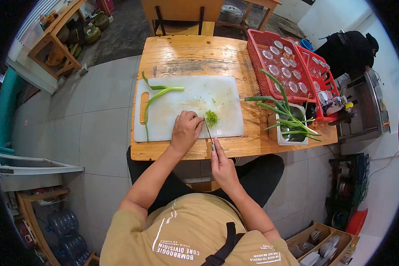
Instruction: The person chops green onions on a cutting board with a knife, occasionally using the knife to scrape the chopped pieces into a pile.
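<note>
A small heap of finely cut green onion [211, 118] has been made on the white plastic cutting board [173, 104], with a few loose bits scattered just beyond it. The board is laid flat on the light wooden table [186, 48]. By appearance, only a modest share of the greens has been cut.

The knife with a thin metal blade [209, 133] is gripped in the right hand [224, 168], its blade set against the near side of the heap. The left hand [186, 131] is placed on the board with its fingers bent and drawn together, the fingertips beside the blade; whether a piece is pinched under them cannot be told.

Uncut, a long green onion stalk with forked leaves [150, 106] is laid near the slotted end of the board. More whole stalks [292, 117] are held in and across the rectangular metal container [292, 138] near the table's right edge, and no cutting of these can be seen. Behind the container, upturned clear glasses [274, 70] are kept in a red plastic basket [257, 53], apart from the cutting.
</note>
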Demonstrator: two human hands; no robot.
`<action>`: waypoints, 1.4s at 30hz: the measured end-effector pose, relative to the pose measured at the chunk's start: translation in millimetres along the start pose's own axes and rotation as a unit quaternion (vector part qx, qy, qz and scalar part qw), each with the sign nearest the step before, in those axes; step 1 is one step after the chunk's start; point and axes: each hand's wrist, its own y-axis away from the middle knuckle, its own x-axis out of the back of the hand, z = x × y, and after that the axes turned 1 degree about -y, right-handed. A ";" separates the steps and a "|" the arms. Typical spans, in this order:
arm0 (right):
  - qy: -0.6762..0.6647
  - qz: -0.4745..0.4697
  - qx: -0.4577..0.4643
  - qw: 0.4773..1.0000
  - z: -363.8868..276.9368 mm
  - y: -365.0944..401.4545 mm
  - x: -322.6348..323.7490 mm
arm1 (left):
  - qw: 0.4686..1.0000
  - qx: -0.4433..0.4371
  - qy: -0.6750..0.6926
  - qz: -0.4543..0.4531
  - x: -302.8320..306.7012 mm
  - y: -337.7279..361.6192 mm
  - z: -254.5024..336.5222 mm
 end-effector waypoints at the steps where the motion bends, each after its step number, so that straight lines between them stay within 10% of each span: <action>1: -0.003 0.000 0.002 1.000 -0.2 0.4 0.3 | 1.000 0.001 -0.004 0.000 -0.2 0.0 0.0; 39: 0.016 -0.005 -0.032 0.999 -6.8 -7.4 5.2 | 0.999 0.008 0.038 0.009 -1.5 -0.3 -6.5; 42: -0.010 0.042 0.083 0.996 2.3 -7.0 -3.0 | 0.999 0.011 0.041 0.011 0.4 -0.2 -6.6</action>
